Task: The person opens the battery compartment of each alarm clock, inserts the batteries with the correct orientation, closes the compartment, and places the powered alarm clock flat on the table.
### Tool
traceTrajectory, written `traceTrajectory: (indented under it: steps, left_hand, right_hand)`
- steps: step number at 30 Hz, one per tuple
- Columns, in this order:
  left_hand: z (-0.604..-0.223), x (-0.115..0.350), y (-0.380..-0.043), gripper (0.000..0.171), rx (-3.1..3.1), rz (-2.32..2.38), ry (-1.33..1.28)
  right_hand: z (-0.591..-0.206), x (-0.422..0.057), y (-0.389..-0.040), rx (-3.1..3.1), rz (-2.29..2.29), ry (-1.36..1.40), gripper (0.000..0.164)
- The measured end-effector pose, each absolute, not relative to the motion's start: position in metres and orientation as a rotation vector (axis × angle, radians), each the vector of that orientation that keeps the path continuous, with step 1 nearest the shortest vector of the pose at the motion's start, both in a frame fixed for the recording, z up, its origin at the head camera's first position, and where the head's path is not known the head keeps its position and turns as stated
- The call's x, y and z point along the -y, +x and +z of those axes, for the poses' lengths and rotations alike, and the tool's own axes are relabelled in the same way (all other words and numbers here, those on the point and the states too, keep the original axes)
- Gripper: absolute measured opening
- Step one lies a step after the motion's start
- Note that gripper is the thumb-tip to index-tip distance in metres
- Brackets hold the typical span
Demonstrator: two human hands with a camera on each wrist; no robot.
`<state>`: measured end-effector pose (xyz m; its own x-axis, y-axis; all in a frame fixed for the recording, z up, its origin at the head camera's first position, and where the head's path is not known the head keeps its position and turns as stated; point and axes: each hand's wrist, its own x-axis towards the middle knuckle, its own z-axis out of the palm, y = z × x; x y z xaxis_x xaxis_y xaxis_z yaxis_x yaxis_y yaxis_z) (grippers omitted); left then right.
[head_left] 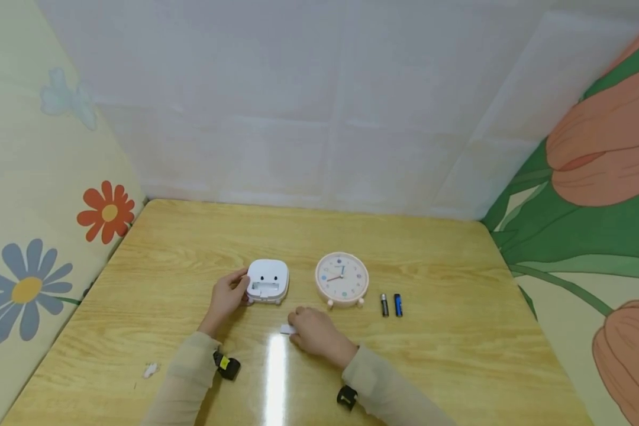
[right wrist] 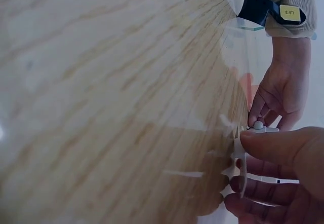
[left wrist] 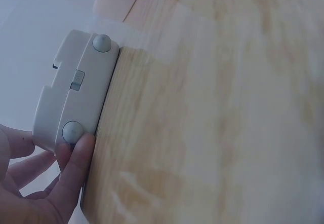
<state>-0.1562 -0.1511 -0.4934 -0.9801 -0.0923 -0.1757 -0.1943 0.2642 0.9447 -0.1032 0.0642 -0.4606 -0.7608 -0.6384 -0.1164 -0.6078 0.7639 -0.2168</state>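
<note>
A white clock-like case [head_left: 267, 268] lies flat with its open battery slot upward; two dark round holes sit above the slot. Two round feet [left wrist: 102, 43] stick out of its near side in the left wrist view. My left hand [head_left: 228, 300] grips the left end of this case between thumb and fingers. To the right and nearer, my right hand [head_left: 318, 335] pinches a small white battery cover [head_left: 286, 329] just above or on the table. The right wrist view shows the thin cover [right wrist: 243, 171] between thumb and fingers.
A pink round clock [head_left: 342, 278] lies face up right of the white case. Beyond it, a black-and-silver battery [head_left: 384, 306] and a blue battery [head_left: 398, 306] lie side by side. A small white scrap [head_left: 150, 370] lies at front left. A white cloth [head_left: 319, 118] hangs behind the wooden table [head_left: 458, 355].
</note>
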Motion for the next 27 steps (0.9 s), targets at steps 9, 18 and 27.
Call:
traceTrajectory:
  steps: [9,18,27]
  left_hand:
    - [-0.4969,0.152,-0.156,0.037,-2.432,1.84,-0.274]
    - [-0.4984,0.1513,-0.1553,0.036,-2.423,1.873,-0.269]
    - [-0.4985,0.1508,-0.1547,0.037,-2.403,1.894,-0.274]
  right_hand:
    - [-0.4627,-0.0641,-0.1018,-2.792,-0.243,-0.983,0.016]
    - [-0.4644,-0.0653,-0.0999,-2.805,-0.265,-0.993,0.018]
    - [-0.4615,-0.071,-0.0972,-2.861,-0.325,-1.05,0.022]
